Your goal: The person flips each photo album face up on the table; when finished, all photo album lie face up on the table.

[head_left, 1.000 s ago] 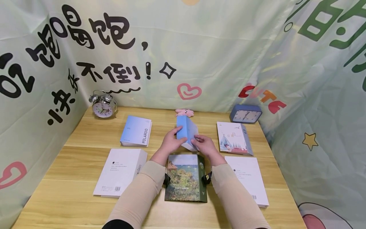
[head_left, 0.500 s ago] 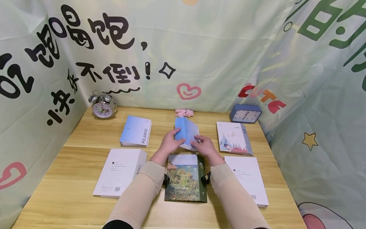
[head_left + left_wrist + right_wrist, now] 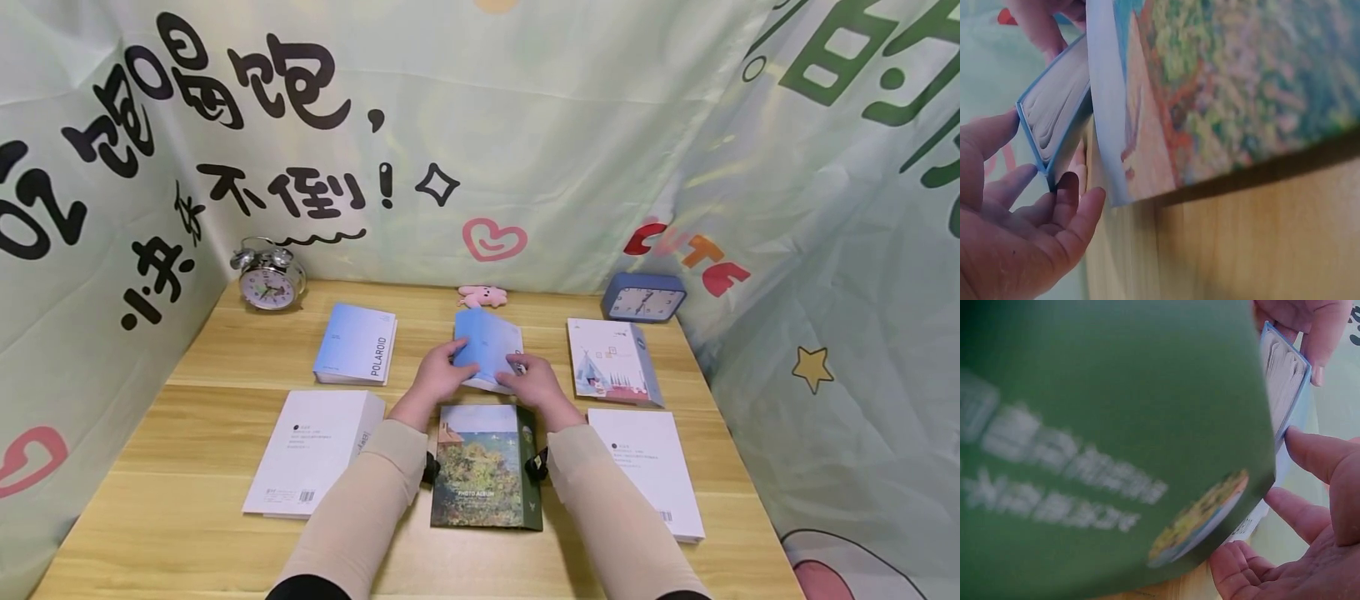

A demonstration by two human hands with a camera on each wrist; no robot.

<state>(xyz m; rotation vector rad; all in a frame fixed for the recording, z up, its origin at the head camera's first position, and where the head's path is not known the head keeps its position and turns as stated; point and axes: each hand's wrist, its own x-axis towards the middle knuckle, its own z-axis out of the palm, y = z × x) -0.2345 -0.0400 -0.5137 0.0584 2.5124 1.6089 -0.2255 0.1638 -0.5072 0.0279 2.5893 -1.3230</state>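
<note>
A small blue photo album (image 3: 491, 337) is held between both hands at the middle of the table, its blue cover facing up. My left hand (image 3: 437, 373) grips its left edge, thumb on the cover. At the lower right, my right hand (image 3: 542, 385) pinches it with the thumb on top. White page edges of the blue album (image 3: 1057, 106) show between its covers in the left wrist view; the right wrist view shows fingers around the blue album (image 3: 1285, 378) too. Just below lies a green photo album (image 3: 480, 471) with a painted garden cover, between the forearms.
A blue POLAROID album (image 3: 355, 343) and a white album (image 3: 311, 450) lie left. On the right are a tent-print album (image 3: 611, 360) and another white album (image 3: 648, 475). Along the back stand a silver alarm clock (image 3: 268, 279), a pink toy (image 3: 482, 296) and a blue clock (image 3: 645, 297).
The blue album has turned and tipped flatter, so more of its front cover faces up. Both hands have shifted slightly left with it. The other things have stayed put.
</note>
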